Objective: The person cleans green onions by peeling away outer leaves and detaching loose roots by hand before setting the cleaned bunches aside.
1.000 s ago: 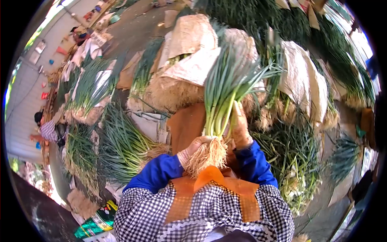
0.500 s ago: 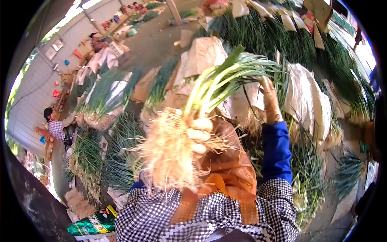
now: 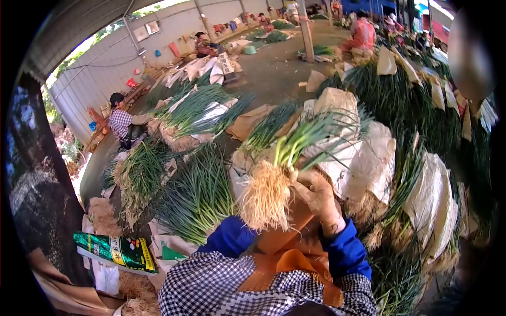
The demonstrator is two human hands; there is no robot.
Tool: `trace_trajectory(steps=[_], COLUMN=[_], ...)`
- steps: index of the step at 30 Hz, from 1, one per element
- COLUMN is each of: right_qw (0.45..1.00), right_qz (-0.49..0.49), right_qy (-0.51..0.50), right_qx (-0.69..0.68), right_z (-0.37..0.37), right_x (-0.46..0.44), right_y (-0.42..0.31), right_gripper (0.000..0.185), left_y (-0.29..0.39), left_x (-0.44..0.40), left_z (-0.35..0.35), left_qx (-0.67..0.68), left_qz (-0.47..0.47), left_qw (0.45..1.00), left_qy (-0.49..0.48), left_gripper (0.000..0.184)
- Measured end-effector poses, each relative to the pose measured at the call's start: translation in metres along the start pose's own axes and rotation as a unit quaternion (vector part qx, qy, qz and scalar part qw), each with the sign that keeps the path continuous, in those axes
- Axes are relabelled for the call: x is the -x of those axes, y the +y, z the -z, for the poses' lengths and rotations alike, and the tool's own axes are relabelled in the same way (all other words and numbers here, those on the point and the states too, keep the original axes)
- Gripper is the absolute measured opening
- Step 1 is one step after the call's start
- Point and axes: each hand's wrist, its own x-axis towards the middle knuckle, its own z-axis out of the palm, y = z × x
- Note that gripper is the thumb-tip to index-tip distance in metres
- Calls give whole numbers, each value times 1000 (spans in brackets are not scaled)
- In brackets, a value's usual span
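Observation:
A bunch of green onions (image 3: 287, 152) is raised in front of my chest, its long pale roots (image 3: 266, 197) hanging toward me and its leaves pointing away to the right. My left sleeve (image 3: 229, 237) ends behind the roots; the hand is almost wholly hidden there, with what look like pale fingertips wrapped at the base of the stems. Right beside that base is my right hand (image 3: 319, 197), its thumb and fingers curled together at the bunch's edge; what they pinch is too small to make out. An orange apron (image 3: 282, 234) lies below.
Onion heaps lie to the left (image 3: 197, 192) and far right (image 3: 411, 89), some under pale sacks (image 3: 432, 205). A green packet (image 3: 116, 250) is at lower left. One person (image 3: 121, 121) sits at left, another in red (image 3: 361, 37) farther back; a post (image 3: 305, 31) stands behind.
The view has swung up and left. The bunch, earlier upright, then tilted close to me, is now farther out. My right hand has come from the leaf tips back to the stem base.

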Motion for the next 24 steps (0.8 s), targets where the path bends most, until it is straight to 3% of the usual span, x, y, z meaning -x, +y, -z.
trace_trajectory(steps=[2,4,6,8,10,13,15,17,18,20,21,22,23,24], right_qw=[997,955,931,956,959,994,994,989,966,931,860,865,949,942], right_qz=[-44,-218,-60,-192,-224,-78,-59,-42,-70,17,37,-35,-110,-293], right_qy=[-7,-66,22,159,132,43,23,-88,-112,-198,-269,-263,-230,-153], right_qx=[-67,-191,-360,-155,-111,-66,-84,-108,-223,-306,-432,-426,-185,61], right_z=[7,37,62,78,50,-9,-43,-29,-14,35,60,85,97,94], right_x=[24,40,52,56,23,7,13,13,23,55,66,84,91,98], right_y=[12,-8,4,15,-26,-30,5,-4,-15,-11,1,-1,-10,-17], right_gripper=[8,4,7,19,29,36,31,12,3,5,4,8,7,5], left_y=[-4,-3,1,-1,-5,-10,-10,-9,-9,-8,-7,-6,-7,-8], left_x=[4,9,12,16,17,16,13,11,10,15,16,17,18,17], left_z=[-11,-10,-6,1,6,14,17,19,21,21,21,21,21,23], left_qx=[85,85,89,97,105,100,92,93,96,100,100,103,104,110], left_qz=[22,7,-4,-10,-10,-11,-12,-12,-12,-20,-23,-27,-31,-34], left_qw=[996,996,996,995,994,995,995,995,995,994,994,994,994,993], left_qy=[-28,-25,-21,-2,17,25,22,21,20,25,27,29,29,31], left_gripper=[43,43,43,43,43,43,43,43,43,43,43,43,43,43])
